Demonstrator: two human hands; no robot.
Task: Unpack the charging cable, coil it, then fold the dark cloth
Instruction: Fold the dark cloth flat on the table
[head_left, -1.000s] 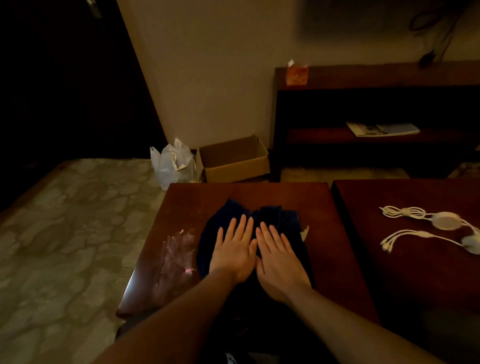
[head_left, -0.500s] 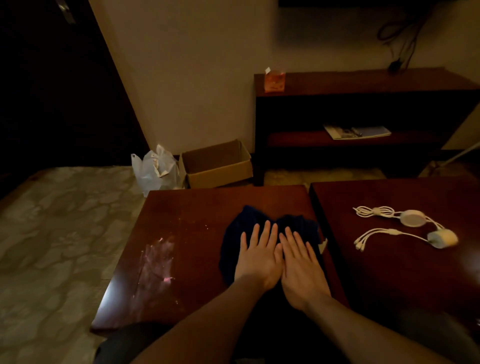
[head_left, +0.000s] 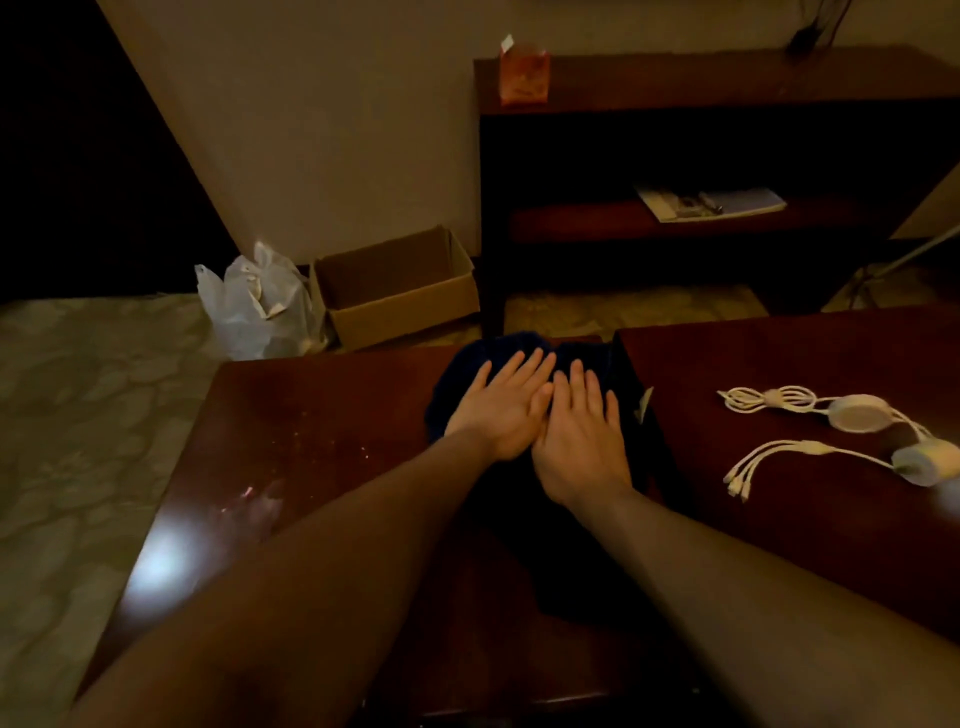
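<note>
- Navy fabric, soft and creased: the dark cloth (head_left: 451, 387) lies on the far right part of a glossy red-brown wooden table (head_left: 311, 441).
- The left hand (head_left: 501, 410) lies palm down on the cloth, fingers straight and slightly spread, gripping nothing.
- The right hand (head_left: 582, 441) lies palm down on the cloth, touching the left hand. Its fingers are straight and close together, gripping nothing.
- Cloth shows beyond the fingertips and left of the left hand. Its near part runs dark beneath the forearms.
- Right of the cloth stands a second table (head_left: 779, 525). On it lies a white charging cable (head_left: 766, 401), looped at one end and joined to a round flat housing. A second white cable (head_left: 810, 449) with several plug ends lies just nearer. Both are well apart from the hands.
- Beyond the cloth, on the floor: an open cardboard box (head_left: 405, 306), with a crumpled plastic bag (head_left: 254, 306) to its left.
- Beyond and right of the cloth: a dark wooden shelf unit (head_left: 727, 78) carrying an orange carton (head_left: 523, 75) and a booklet (head_left: 711, 202).
</note>
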